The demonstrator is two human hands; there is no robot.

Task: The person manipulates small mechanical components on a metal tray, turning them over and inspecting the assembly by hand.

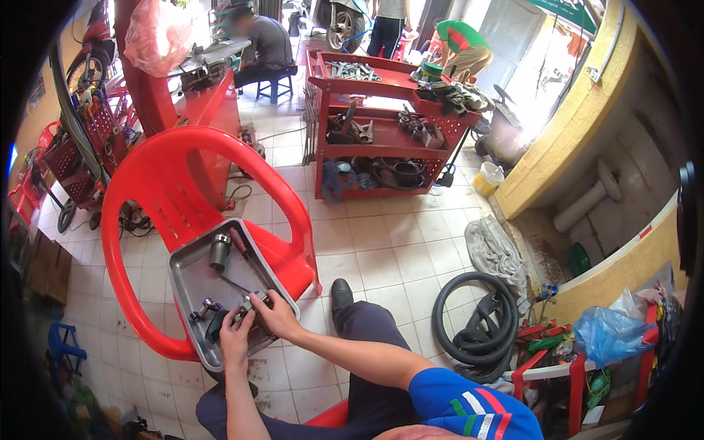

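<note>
A steel tray (192,275) sits on a red plastic chair (185,172). Over its lower part, my left hand (236,328) and my right hand (277,314) are both closed on a small metal part (251,303), partly hidden by my fingers. A dark metal cylinder (219,251) and a red-handled tool (238,240) lie at the tray's upper end. Small metal and black parts (206,309) lie beside my left hand, and a thin dark rod (233,283) runs toward the held part.
A red tool cart (380,151) stands ahead, with people (260,55) working behind it. Black tubes (447,323) and a grey cloth (491,253) lie on the floor at right, near a rack of bags (609,337). A blue stool (64,345) is at left.
</note>
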